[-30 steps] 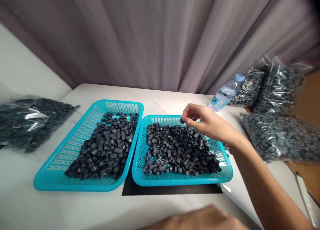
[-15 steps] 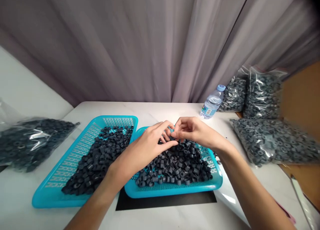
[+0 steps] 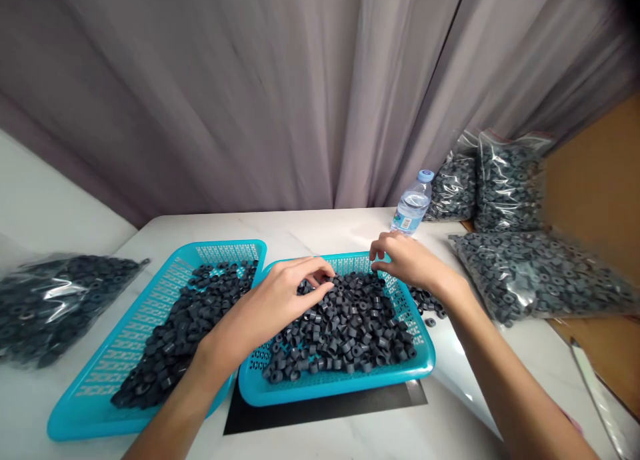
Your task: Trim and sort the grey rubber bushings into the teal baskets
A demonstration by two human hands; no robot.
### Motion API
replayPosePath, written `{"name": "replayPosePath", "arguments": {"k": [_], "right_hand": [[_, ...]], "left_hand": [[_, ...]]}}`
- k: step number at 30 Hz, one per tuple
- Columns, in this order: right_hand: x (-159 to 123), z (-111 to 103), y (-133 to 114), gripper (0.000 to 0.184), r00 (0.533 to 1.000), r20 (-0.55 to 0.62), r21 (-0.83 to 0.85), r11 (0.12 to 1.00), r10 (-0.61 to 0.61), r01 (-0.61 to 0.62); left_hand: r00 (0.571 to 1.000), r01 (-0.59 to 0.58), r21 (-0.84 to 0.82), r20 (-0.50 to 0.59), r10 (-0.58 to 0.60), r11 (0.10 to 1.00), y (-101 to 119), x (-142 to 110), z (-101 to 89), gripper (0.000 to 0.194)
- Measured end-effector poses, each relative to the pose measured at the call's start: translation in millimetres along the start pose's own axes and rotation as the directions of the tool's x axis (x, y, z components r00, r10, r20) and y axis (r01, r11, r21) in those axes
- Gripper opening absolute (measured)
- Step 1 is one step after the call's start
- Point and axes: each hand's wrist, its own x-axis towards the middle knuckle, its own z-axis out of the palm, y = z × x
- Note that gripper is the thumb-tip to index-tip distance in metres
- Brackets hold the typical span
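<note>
Over the back of the right blue-green plastic basket (image 3: 340, 395), my left hand (image 3: 293, 287) is held with thumb and fingers curved into a pinch. Whatever lies between those fingertips is too small to make out. My right hand (image 3: 406, 259) hovers at the far right corner of the same basket, its fingers curled in toward the thumb, and I cannot make out what they hold. Below both hands lies a heap of short dark grey plastic rings (image 3: 350, 327). More dark rings (image 3: 195, 320) fill the left blue-green basket (image 3: 113, 353), partly covered by my left forearm.
A water bottle (image 3: 414, 203) stands behind my right hand. Clear bags of dark parts lie on the right (image 3: 545, 273), stand behind (image 3: 510, 187), and lie at the left (image 3: 65, 300). Loose dark parts (image 3: 427, 303) sit beside the right basket. A black mat (image 3: 320, 410) lies under it.
My hands, close together over the right basket before, have moved apart. My right hand has shifted toward the basket's right rim; my left stays over the heap. The view has turned slightly.
</note>
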Motion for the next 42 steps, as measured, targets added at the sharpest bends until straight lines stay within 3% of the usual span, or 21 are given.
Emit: {"name": "replayPosePath", "arguments": {"k": [8, 19, 28, 33, 37, 39, 42], "right_hand": [[2, 22, -29, 0.017, 0.978, -0.029, -0.240, 0.949, 0.204, -0.205], [1, 15, -13, 0.021, 0.980, 0.024, -0.271, 0.945, 0.195, -0.182], [8, 32, -18, 0.021, 0.978, -0.016, -0.170, 0.963, 0.209, -0.209], [15, 28, 3, 0.017, 0.981, 0.036, 0.002, 0.981, 0.193, -0.193], [15, 15, 20, 0.027, 0.992, 0.120, 0.277, 0.959, 0.032, -0.064], [13, 11, 24, 0.032, 0.977, 0.181, 0.547, 0.837, -0.117, -0.001], [11, 11, 24, 0.038, 0.916, 0.267, 0.820, 0.570, -0.298, -0.054]], "left_hand": [[0.998, -0.045, 0.054, -0.039, 0.047, 0.998, 0, 3, 7.6, 0.012], [0.996, -0.068, 0.061, -0.049, 0.071, 0.996, -2, 3, 10.7, 0.013], [0.998, -0.060, 0.088, 0.009, 0.060, 0.994, -28, 8, 22.2, 0.015], [0.998, -0.050, 0.073, 0.036, 0.048, 0.996, -29, 8, 20.5, 0.015], [0.998, -0.048, 0.028, 0.038, 0.047, 0.998, -22, 7, 16.3, 0.016], [0.998, -0.050, 0.016, 0.034, 0.049, 0.999, -19, 6, 14.5, 0.016], [0.998, -0.058, 0.004, 0.036, 0.058, 0.998, -16, 6, 13.1, 0.017]]}}
